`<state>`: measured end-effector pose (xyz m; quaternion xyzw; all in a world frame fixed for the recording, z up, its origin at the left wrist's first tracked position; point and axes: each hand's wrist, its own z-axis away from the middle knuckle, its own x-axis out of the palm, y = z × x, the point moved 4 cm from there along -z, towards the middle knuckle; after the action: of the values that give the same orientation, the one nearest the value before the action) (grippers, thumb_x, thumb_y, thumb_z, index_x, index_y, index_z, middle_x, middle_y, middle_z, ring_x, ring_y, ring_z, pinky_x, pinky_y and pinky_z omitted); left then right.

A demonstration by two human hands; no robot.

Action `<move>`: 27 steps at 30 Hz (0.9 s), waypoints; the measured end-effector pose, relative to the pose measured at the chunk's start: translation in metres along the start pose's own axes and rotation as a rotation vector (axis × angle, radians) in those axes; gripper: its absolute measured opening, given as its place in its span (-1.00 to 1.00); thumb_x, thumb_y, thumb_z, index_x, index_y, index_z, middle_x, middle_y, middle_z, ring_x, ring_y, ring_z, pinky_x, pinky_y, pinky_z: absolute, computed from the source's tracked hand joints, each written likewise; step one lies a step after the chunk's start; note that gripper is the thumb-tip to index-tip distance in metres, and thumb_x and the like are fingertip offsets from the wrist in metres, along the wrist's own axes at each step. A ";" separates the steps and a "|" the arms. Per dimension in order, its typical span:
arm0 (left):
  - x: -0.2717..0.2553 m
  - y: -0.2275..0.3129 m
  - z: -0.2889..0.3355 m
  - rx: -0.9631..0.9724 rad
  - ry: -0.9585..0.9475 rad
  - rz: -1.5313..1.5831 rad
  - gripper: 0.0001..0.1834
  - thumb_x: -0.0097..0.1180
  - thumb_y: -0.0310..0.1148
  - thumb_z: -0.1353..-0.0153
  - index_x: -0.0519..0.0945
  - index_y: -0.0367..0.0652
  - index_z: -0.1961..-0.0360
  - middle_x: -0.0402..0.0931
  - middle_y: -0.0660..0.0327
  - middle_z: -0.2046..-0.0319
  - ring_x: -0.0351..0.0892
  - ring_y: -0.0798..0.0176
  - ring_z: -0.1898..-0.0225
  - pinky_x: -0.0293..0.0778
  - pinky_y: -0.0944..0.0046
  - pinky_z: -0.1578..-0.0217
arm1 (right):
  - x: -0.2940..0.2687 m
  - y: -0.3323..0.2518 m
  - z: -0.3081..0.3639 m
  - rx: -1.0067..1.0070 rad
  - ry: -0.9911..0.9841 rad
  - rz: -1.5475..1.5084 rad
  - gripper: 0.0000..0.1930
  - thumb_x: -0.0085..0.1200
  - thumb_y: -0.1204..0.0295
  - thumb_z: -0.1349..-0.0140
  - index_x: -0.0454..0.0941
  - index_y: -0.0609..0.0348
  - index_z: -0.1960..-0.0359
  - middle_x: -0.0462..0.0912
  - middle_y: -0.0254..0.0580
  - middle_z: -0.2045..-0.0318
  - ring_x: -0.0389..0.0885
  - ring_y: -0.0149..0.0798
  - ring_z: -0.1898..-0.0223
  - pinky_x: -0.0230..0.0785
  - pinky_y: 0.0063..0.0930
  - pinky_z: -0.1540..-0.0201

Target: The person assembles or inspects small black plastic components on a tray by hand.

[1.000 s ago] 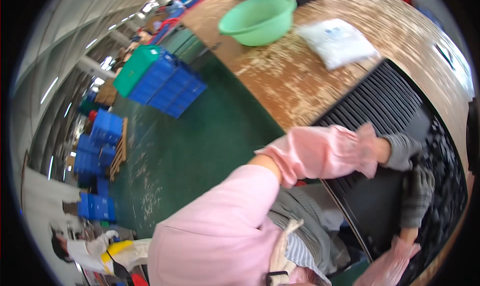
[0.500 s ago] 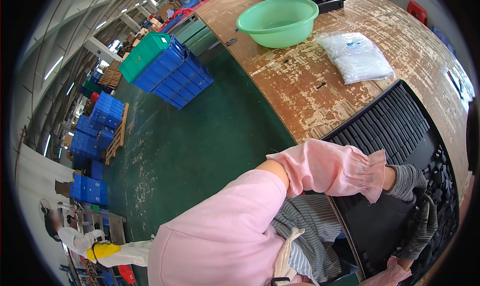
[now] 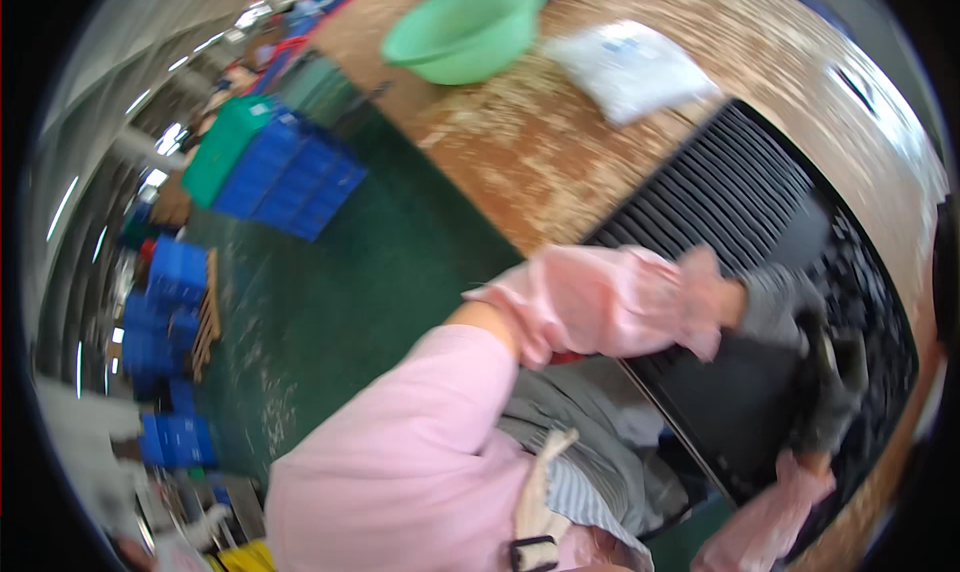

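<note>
Both my hands wear grey knitted gloves and work close together over a large black tray (image 3: 735, 387). My left hand (image 3: 785, 304) reaches across from a pink sleeve, its fingers curled toward the other hand. Beside the loose pieces, my right hand (image 3: 838, 392) is bent, with thumb and fingers drawn in. Anything small between the fingers is lost in the blur and the dark background. Rows of black strip-like pieces (image 3: 725, 187) fill the tray's far part. Loose small black pieces (image 3: 880, 312) lie heaped along its right side.
A clear bag of white items (image 3: 635, 70) and a green basin (image 3: 465, 32) stand on the worn wooden table (image 3: 490, 162) beyond the tray. Blue crates under a green one (image 3: 290, 177) are stacked on the green floor to the left, with more blue crates (image 3: 175, 282) on a pallet.
The whole view has swung, blurring and shifting the table and crates leftward. My right hand has come up a little along the tray, staying close to my left hand.
</note>
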<state>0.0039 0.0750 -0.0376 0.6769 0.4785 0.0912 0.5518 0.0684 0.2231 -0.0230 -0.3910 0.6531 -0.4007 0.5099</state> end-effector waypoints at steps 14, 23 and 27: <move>-0.021 0.017 0.011 -0.095 0.058 -0.138 -0.73 0.19 -0.41 -0.04 0.55 -0.17 0.18 0.58 0.18 0.32 0.59 0.30 0.28 0.49 0.35 0.19 | 0.018 0.009 -0.006 0.104 -0.043 -0.167 -0.83 0.18 0.47 -0.09 0.59 0.26 0.29 0.61 -0.34 0.49 0.50 -0.54 0.44 0.36 -0.67 0.35; -0.139 -0.043 -0.079 -0.181 0.069 -0.608 -0.82 0.04 -0.41 -0.09 0.60 -0.16 0.27 0.57 0.07 0.31 0.55 0.10 0.23 0.44 0.19 0.15 | 0.010 -0.006 -0.007 -0.284 0.133 0.125 -0.81 0.16 0.51 -0.07 0.56 0.18 0.24 0.59 -0.20 0.39 0.58 -0.37 0.41 0.43 -0.58 0.32; -0.144 -0.081 -0.107 -0.005 -0.033 -0.701 -0.80 0.04 -0.46 -0.09 0.58 -0.22 0.24 0.59 0.05 0.37 0.58 0.13 0.29 0.46 0.26 0.22 | 0.017 -0.011 -0.005 -0.366 0.112 0.346 -0.82 0.17 0.49 -0.04 0.56 0.16 0.27 0.57 -0.15 0.38 0.61 -0.22 0.40 0.46 -0.49 0.32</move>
<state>-0.1860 0.0322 -0.0067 0.4717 0.6726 -0.1136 0.5588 0.0615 0.2043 -0.0182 -0.3366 0.7991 -0.2037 0.4546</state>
